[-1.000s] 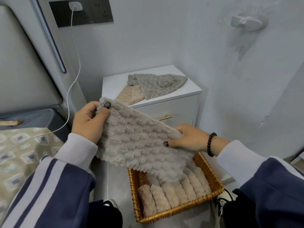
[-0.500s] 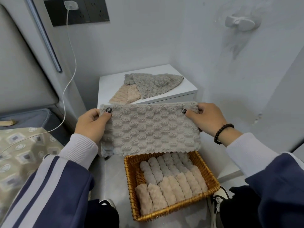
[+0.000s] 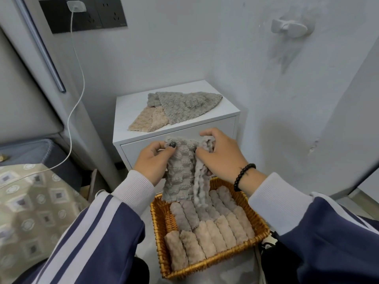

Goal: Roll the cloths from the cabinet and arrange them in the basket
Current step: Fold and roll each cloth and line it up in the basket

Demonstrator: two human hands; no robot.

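Note:
A grey fluffy cloth (image 3: 181, 171) hangs folded lengthwise in front of the cabinet, above the basket. My left hand (image 3: 152, 160) pinches its top left corner and my right hand (image 3: 220, 158) grips its top right fold, the two hands close together. Below them the wicker basket (image 3: 164, 222) sits on the floor and holds several rolled cloths, grey ones at the back and beige ones (image 3: 207, 238) at the front. On the white cabinet top (image 3: 127, 107) lie a flat grey cloth (image 3: 184, 106) and a beige cloth (image 3: 147, 120) partly under it.
The cabinet stands in a corner of grey walls. A black socket panel (image 3: 82, 15) holds a charger whose white cable (image 3: 79, 78) runs down to the left. A patterned bedspread (image 3: 30, 212) fills the lower left. A white wall hook (image 3: 289, 27) is at the upper right.
The cloth was held spread wide between both hands half a second ago. My right hand has moved left towards my left hand, folding the cloth into a narrow hanging strip.

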